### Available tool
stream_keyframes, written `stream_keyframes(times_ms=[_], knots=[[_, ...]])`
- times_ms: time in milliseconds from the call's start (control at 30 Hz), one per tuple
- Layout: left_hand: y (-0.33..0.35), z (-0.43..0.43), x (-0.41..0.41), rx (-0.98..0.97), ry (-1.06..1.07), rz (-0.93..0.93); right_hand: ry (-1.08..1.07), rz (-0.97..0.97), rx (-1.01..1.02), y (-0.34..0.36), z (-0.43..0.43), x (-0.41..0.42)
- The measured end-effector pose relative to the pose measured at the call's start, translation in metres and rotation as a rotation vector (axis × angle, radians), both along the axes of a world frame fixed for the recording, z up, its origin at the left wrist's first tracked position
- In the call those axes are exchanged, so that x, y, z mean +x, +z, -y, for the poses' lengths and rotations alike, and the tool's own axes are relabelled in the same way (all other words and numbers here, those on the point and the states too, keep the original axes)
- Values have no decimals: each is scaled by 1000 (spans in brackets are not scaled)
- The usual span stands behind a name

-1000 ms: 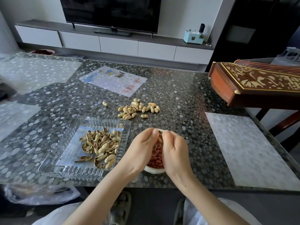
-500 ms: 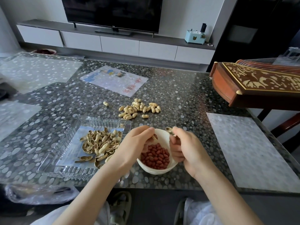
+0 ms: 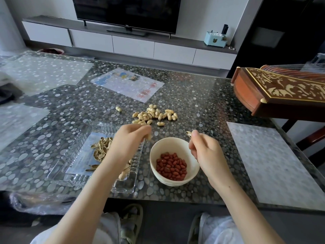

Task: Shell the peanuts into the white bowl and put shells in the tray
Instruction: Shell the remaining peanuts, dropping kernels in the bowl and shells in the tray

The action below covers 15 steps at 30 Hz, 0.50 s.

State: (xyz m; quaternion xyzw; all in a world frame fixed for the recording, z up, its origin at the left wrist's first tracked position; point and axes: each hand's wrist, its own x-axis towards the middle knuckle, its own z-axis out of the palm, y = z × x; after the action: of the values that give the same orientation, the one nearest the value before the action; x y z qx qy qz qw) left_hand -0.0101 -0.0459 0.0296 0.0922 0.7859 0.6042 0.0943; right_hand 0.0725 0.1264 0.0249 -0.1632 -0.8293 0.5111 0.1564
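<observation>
— Tan shell half [image 3: 188,133] pinched by the right hand [image 3: 204,149], at one o'clock of the white bowl [image 3: 168,144]; left hand [image 3: 132,140] pinches another above the tray [image 3: 70,173].
— Discarding, then. Next: drop both in, fetch peanuts [image 3: 153,115] at twelve.

Peanuts [image 3: 154,115]: unshelled, loose heap beyond the bowl
White bowl [image 3: 168,144]: upright — red kernels [image 3: 171,166] inside
Tray [image 3: 73,180]: clear glass — holds shells [image 3: 101,148]

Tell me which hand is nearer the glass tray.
Left. The left hand, gripping a shell half, is above the glass tray's right edge; the right hand, pinching a shell piece, is over the white bowl's right rim.
</observation>
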Motion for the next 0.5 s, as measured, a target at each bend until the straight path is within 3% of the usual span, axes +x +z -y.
stream_keyframes(times_ms=[133,267,500], knots=[[-5,30,-23,-38,165,87,198,-123,98,0,16,-6],[-11,56,-38,-376,302,20,319,-106,255,-4,39,-25],[-18,68,-44,-582,251,-61,454,16,696,-1,78,-54]])
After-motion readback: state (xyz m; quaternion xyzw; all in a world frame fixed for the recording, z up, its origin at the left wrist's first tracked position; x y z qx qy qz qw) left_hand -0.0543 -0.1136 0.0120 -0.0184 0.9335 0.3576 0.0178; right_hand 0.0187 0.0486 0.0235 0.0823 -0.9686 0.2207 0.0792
